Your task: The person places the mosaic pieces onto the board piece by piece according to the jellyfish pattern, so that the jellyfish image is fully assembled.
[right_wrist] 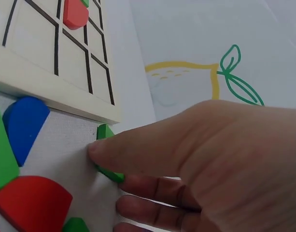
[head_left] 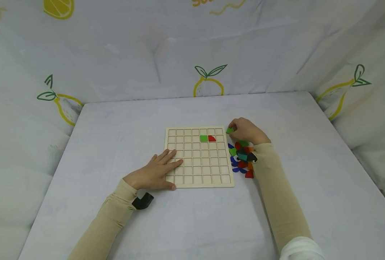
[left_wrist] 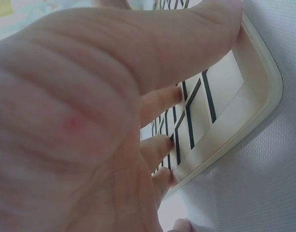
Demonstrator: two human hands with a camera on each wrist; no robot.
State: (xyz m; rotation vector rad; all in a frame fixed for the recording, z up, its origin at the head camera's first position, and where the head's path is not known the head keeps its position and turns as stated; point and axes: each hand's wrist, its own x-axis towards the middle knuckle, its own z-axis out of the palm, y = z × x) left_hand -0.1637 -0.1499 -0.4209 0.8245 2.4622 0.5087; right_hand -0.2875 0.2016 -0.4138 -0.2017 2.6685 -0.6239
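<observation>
A pale wooden grid board (head_left: 197, 166) lies flat on the table. In its second row from the far edge sit a green square piece (head_left: 204, 138) and, right of it, a red rounded piece (head_left: 212, 138). My left hand (head_left: 153, 173) rests with spread, straight fingers on the board's near left part, thumb at the near edge. Just off the far right corner of the board, my right hand (head_left: 246, 130) pinches a green piece (right_wrist: 105, 131) between thumb and fingers. The right wrist view shows it close to the board's edge, partly covered by the thumb.
A loose pile of coloured pieces, among them a blue one (right_wrist: 24, 123) and a red one (right_wrist: 35, 203), lies along the board's right side, partly under the right wrist. Behind the white table (head_left: 124, 122) hangs a white cloth (head_left: 121, 65) with lemon drawings.
</observation>
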